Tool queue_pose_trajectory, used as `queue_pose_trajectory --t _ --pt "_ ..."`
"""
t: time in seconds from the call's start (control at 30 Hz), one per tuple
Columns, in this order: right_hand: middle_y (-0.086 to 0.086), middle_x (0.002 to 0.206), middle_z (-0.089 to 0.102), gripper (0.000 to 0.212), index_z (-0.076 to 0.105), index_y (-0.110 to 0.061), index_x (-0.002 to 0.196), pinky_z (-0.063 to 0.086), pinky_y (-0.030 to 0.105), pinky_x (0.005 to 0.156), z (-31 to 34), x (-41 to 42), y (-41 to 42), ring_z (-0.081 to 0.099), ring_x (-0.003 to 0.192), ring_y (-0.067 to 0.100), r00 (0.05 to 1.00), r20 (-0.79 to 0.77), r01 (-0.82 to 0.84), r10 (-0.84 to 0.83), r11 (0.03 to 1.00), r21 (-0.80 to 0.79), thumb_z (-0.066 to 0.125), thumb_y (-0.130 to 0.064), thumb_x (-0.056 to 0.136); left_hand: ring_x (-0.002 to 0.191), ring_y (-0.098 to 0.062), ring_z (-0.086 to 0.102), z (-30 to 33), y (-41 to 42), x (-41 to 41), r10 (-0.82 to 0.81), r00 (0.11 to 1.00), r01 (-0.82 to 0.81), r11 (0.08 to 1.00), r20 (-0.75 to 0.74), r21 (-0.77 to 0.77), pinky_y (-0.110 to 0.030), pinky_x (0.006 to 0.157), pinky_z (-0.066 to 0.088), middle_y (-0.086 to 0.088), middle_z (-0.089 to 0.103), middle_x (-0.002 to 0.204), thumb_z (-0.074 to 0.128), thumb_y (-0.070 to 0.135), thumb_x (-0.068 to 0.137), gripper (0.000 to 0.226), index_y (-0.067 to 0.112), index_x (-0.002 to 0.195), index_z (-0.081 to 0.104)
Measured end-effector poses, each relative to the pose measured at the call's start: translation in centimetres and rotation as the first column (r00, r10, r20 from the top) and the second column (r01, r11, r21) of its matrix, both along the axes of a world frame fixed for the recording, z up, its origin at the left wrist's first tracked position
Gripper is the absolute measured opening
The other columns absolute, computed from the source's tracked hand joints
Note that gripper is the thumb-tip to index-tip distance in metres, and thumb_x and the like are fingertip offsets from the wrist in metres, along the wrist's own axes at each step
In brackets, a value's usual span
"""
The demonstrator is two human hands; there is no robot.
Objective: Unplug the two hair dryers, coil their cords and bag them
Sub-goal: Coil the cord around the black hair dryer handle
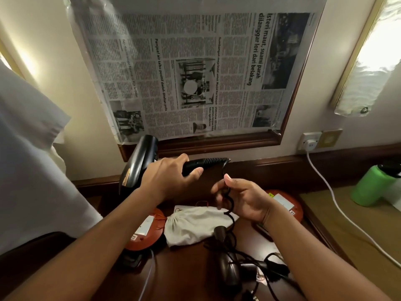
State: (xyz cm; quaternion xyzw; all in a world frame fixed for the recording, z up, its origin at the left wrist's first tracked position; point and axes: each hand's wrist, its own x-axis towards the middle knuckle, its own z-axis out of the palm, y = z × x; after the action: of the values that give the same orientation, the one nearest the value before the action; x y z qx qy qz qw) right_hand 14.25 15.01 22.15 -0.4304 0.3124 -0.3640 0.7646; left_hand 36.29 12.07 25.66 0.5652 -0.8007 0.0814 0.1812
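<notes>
black hair dryer point(138, 161) in left hand point(167, 179); right hand point(240, 198) pinches its cord point(226, 192).

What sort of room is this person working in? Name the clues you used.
Probably a hotel room or bedroom dressing area. A dark wooden desk stands against the wall under a wood-framed mirror covered with newspaper, a wall lamp hangs beside it, and a cloth drawstring bag lies on the desk.

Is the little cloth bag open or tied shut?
Shut. The cloth bag lies flat on the desk, its neck bunched tight by the orange drawstring.
</notes>
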Motion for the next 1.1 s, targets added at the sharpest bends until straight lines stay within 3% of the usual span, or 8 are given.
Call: queue_pose_trajectory --t 0.1,0.17,0.33,0.47,0.6,0.77,0.93,1.1 --pt "0.000 0.056 0.033 0.037 0.067 -0.008 0.088 0.022 0.020 0.040 -0.3 -0.8 -0.9 0.027 0.044 0.010 1.000 -0.009 0.010 -0.010 0.999 0.034 0.044 -0.036 0.094 0.087 -0.024 0.064 0.1 0.0 -0.4 0.000 1.000 0.001 1.000 -0.014 0.012 -0.033 0.067 0.042 0.000 0.068 0.087 0.017 0.078 0.074 0.071 0.025 0.105 0.053" --pt "-0.003 0.052 0.027 0.033 0.063 -0.012 0.082 0.013 0.017 0.039 -0.6 -1.4 -1.2 0.022 0.041 0.007 0.999 0.003 -0.044 0.044 0.997 0.070 0.044 -0.037 0.094 0.084 -0.021 0.063 0.3 0.1 -0.7 0.007 1.000 -0.007 1.000 -0.004 0.012 -0.032 0.064 0.040 0.002 0.067 0.084 0.016 0.080 0.072 0.072 0.026 0.103 0.053" --pt "-0.007 0.049 0.026 0.025 0.068 -0.016 0.081 0.009 0.020 0.042 -0.9 -4.2 -2.1 0.019 0.040 0.005 0.959 -0.160 -0.224 0.234 0.971 0.082 0.062 -0.040 0.080 0.076 -0.016 0.062 0.6 1.5 -1.9 -0.025 0.999 0.024 0.999 0.045 0.032 -0.032 0.065 0.047 0.006 0.064 0.077 0.015 0.086 0.066 0.068 0.032 0.091 0.048" --pt "-0.007 0.047 0.026 0.024 0.065 -0.004 0.093 0.008 0.021 0.042 0.5 -5.9 -2.6 0.020 0.039 0.004 0.916 -0.326 -0.230 0.235 0.972 0.052 0.062 -0.021 0.076 0.074 -0.016 0.062 0.5 3.5 -2.9 -0.036 0.989 0.027 0.998 0.142 0.064 -0.030 0.061 0.043 0.006 0.065 0.077 0.022 0.092 0.066 0.075 0.030 0.096 0.053" --pt "0.000 0.050 0.028 0.013 0.071 -0.005 0.088 0.011 0.022 0.042 2.7 -6.5 -2.5 0.021 0.041 0.009 0.814 -0.563 -0.261 0.142 0.956 -0.137 0.059 -0.011 0.088 0.068 -0.013 0.058 0.0 5.4 -3.4 -0.029 0.988 0.015 0.995 0.150 0.097 -0.029 0.055 0.039 0.008 0.060 0.071 0.021 0.091 0.065 0.069 0.030 0.081 0.050" --pt "-0.002 0.046 0.044 0.011 0.075 -0.011 0.076 0.025 0.018 0.038 4.7 -5.9 -1.1 0.032 0.038 0.008 0.649 -0.758 -0.326 -0.067 0.875 -0.357 0.069 -0.014 0.085 0.068 -0.013 0.057 -0.2 7.0 -4.0 -0.016 0.979 -0.005 0.995 0.205 0.102 -0.029 0.055 0.035 0.009 0.056 0.068 0.010 0.092 0.058 0.068 0.035 0.078 0.042" --pt "-0.012 0.040 0.050 0.010 0.076 -0.011 0.075 0.028 0.008 0.039 5.8 -5.7 0.0 0.041 0.037 0.000 0.566 -0.784 -0.338 -0.255 0.795 -0.503 0.071 -0.014 0.083 0.066 -0.013 0.054 -0.6 7.3 -4.1 0.015 0.973 -0.043 0.992 0.231 0.119 -0.030 0.058 0.040 0.011 0.052 0.067 0.007 0.092 0.058 0.067 0.036 0.078 0.038" --pt "-0.004 0.042 0.044 0.012 0.075 -0.007 0.075 0.023 0.014 0.034 5.3 -5.1 0.4 0.031 0.031 0.004 0.587 -0.732 -0.180 -0.346 0.825 -0.535 0.068 -0.012 0.084 0.066 -0.011 0.056 -0.7 7.2 -4.3 0.060 0.975 -0.095 0.983 0.216 0.155 -0.030 0.059 0.048 0.010 0.055 0.069 0.019 0.088 0.068 0.061 0.034 0.080 0.044"
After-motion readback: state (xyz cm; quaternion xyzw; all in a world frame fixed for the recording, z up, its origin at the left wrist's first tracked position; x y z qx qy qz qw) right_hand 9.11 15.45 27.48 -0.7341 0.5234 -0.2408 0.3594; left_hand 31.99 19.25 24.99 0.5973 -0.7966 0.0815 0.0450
